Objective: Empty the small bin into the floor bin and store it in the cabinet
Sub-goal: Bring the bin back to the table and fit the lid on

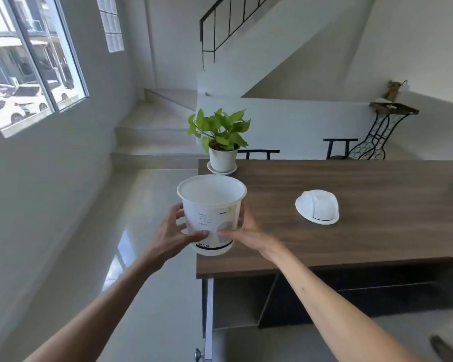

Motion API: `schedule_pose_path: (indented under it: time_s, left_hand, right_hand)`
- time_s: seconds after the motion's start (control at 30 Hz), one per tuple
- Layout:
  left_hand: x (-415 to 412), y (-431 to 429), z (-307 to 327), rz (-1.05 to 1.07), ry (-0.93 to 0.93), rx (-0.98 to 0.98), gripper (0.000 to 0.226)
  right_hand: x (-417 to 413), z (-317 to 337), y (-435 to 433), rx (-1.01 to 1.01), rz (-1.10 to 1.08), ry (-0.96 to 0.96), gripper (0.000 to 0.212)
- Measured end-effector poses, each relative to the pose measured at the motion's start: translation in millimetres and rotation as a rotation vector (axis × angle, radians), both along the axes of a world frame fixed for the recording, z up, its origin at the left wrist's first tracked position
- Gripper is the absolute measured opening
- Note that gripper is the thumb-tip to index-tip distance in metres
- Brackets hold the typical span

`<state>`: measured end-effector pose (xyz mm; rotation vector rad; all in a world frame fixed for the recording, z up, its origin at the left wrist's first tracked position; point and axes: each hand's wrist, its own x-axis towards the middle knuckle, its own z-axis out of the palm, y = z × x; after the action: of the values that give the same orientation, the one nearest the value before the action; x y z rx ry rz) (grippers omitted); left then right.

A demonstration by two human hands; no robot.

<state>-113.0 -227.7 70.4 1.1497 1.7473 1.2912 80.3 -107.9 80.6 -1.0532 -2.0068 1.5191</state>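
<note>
Both hands grasp the small white bin at the near left corner of the wooden table.

The bin's base is partly covered by thumbs, so whether it rests on the table or is lifted just off it cannot be told; its small print is too blurred to read apart from a dark band near the bottom, and nothing can be made out inside the open top. The left hand wraps the bin's left side, thumb across the front, and the right hand presses the right side, thumb meeting the other's. The bin's white lid lies apart on the table, to the right. A potted plant stands behind the bin. Below the table edge, an open cabinet door with a knob shows edge-on; the cabinet interior is dim.
</note>
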Motion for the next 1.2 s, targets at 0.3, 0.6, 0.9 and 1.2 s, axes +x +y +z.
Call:
schedule_pose_path:
  time_s: [0.3,0.6,0.9,1.2]
  left_hand:
    - [71,75,-9,-0.131,0.007,-0.011,0.122]
    - [87,134,-13,-0.163,0.057,0.003,0.113]
    - [105,187,-22,-0.159,0.13,-0.057,0.085]
    - [122,240,-39,0.025,0.228,-0.169,0.099]
  right_hand:
    - [91,-2,48,0.036,-0.161,-0.052,0.093]
    - [108,-7,100,0.059,-0.199,-0.111,0.096]
    - [123,-28,153,0.018,-0.194,-0.124,0.105]
    - [120,-52,241,0.051,-0.024,-0.166,0.107]
